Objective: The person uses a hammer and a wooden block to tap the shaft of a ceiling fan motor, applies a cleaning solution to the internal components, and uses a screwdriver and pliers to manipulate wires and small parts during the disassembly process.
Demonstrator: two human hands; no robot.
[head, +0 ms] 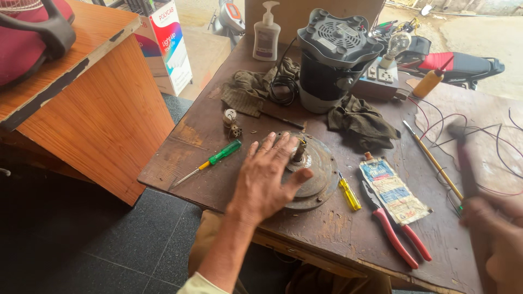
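Round rusty metal disc (pixel 318 163) with a short shaft (pixel 299 151) sticking up from its middle sits on the worn wooden table (pixel 338 228), near the front edge, roughly center. My left hand (pixel 269 177) lies flat on the disc's left half, fingers spread wide, thumb pointing at the shaft, pressing down and gripping nothing. My right hand (pixel 493 228) is at the near right corner, blurred, closed round the handle of a dark tool (pixel 463 158) that points away from me; can't tell which tool. Just right of the disc: small yellow screwdriver (pixel 349 194), then red-handled pliers (pixel 395 228), a flat printed packet (pixel 393 190) lying partly over them. Left of the disc, a green-handled screwdriver (pixel 215 159). Far side: grey appliance (pixel 332 60) standing upside down, dark rags (pixel 362 122) on both sides of it, white pump bottle (pixel 267 35) far left. Thin red wires (pixel 436 122) and a long yellow rod (pixel 436 163) on the right.
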